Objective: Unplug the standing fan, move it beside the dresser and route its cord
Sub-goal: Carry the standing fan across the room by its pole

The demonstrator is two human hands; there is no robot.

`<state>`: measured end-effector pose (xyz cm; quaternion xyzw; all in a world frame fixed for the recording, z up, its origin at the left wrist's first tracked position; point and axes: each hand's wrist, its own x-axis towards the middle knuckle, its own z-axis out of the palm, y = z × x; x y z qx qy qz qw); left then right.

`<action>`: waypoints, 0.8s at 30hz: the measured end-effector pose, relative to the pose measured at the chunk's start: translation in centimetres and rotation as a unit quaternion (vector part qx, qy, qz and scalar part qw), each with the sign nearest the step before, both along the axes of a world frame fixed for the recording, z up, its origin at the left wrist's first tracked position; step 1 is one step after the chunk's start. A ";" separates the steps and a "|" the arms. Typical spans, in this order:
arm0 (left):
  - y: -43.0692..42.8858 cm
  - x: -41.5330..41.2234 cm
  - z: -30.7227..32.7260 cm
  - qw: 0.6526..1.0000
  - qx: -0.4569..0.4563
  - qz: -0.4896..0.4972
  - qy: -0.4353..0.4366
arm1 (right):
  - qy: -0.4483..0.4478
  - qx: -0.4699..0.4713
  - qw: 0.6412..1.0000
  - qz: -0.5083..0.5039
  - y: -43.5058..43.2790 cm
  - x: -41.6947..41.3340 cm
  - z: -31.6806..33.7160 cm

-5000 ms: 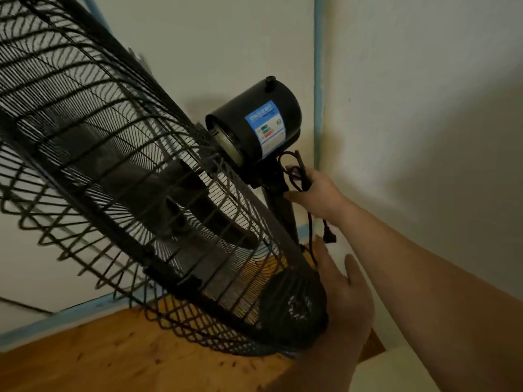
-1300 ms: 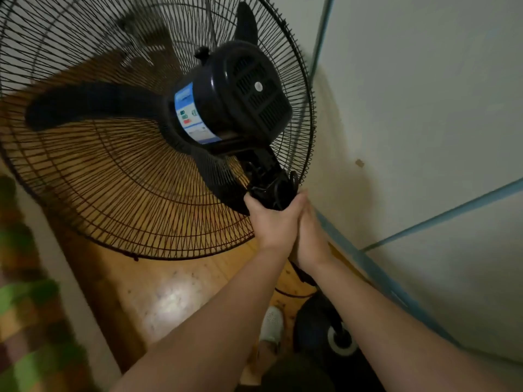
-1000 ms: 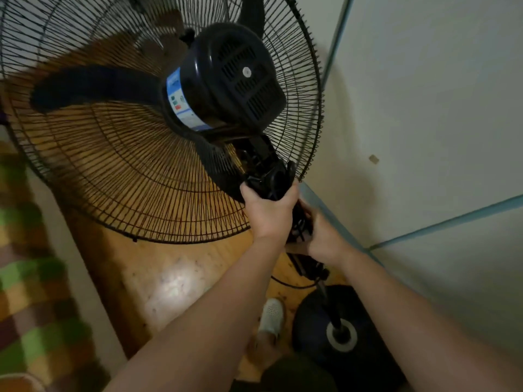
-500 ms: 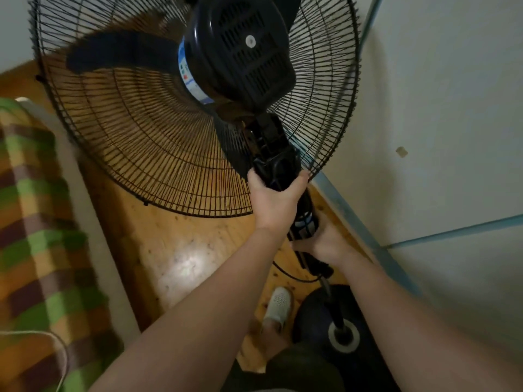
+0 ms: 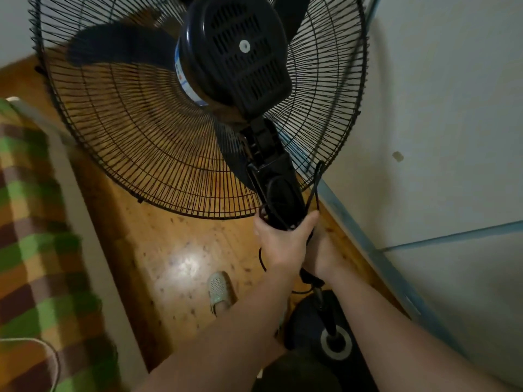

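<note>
The black standing fan (image 5: 235, 58) faces away from me, its motor housing and wire cage filling the upper view. My left hand (image 5: 280, 241) is wrapped around the fan's neck just under the control box. My right hand (image 5: 322, 253) grips the pole right below and behind it. The black cord (image 5: 315, 185) loops up beside the neck and runs down past my hands. The round base (image 5: 305, 329) sits on the wood floor beneath my arms. The plug is hidden.
A pale wall with blue trim (image 5: 441, 239) stands close on the right. A bed with a green and brown checked blanket (image 5: 36, 250) lies on the left. My foot in a light slipper (image 5: 219, 290) rests on the wood floor (image 5: 175, 250).
The fan head has swung upward and rightward in view. Both hands have slid lower on the neck and pole, keeping their grip. More of the bed shows at the left.
</note>
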<state>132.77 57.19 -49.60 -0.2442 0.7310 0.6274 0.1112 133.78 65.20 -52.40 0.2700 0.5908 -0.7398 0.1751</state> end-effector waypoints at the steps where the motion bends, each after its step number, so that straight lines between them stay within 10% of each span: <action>1: 0.2 0.3 -0.5 1.000 -0.020 -0.005 -0.002 | 0.004 -0.008 1.000 0.002 -0.1 0.0 -0.4; 7: -0.4 -0.4 -2.3 0.999 -0.028 -0.003 0.018 | -0.044 -0.263 0.956 -0.123 -1.3 -0.2 -1.6; 18: -1.4 -1.6 -2.7 0.999 0.046 -0.016 0.013 | -0.037 -0.302 0.946 -0.115 -1.3 -1.3 -2.9; 24: -1.5 -0.3 -2.5 0.998 0.061 -0.029 0.013 | -0.002 0.041 0.981 0.191 1.2 1.6 -4.7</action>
